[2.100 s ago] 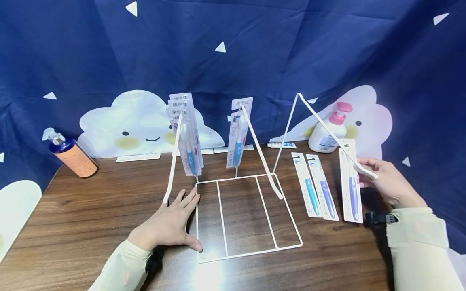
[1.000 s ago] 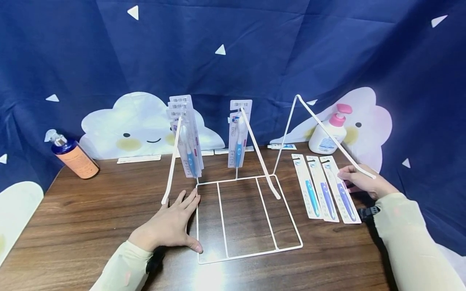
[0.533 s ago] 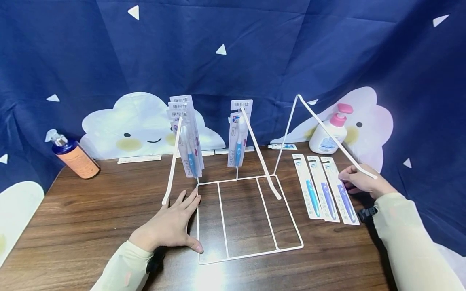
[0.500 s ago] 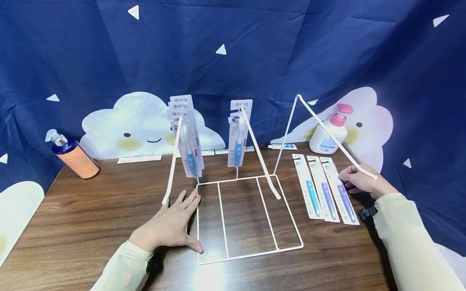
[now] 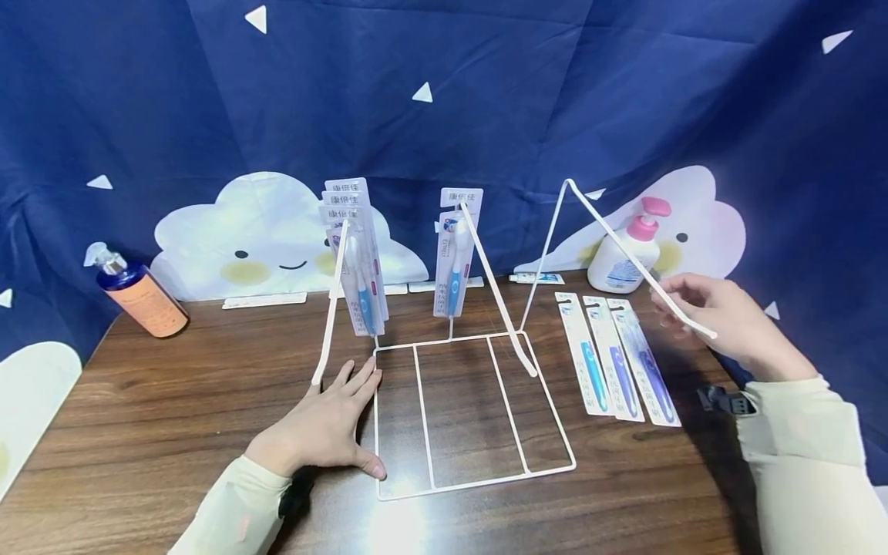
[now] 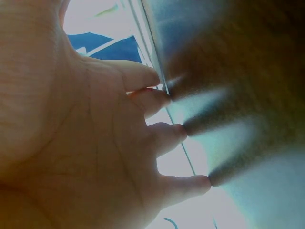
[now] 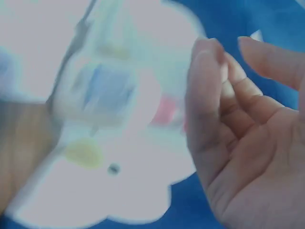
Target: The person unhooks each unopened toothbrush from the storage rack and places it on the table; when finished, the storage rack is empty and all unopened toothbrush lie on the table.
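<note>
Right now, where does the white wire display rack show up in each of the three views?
Head: the white wire display rack stands mid-table, its flat base beside the left hand.
Left wrist: a thin white wire at the fingertips, probably its base edge.
Right wrist: too blurred to pick it out.
Shared landmark: the cloud-print backdrop.

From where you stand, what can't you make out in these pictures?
- Print on the hanging toothbrush packs: head view, too small.
- Pump bottle: right wrist view, motion blur.
- Left hand: whether its palm presses the table, hidden beneath it in the head view.
- Right hand: whether it touches the rack's right arm crossing it, unclear.
</note>
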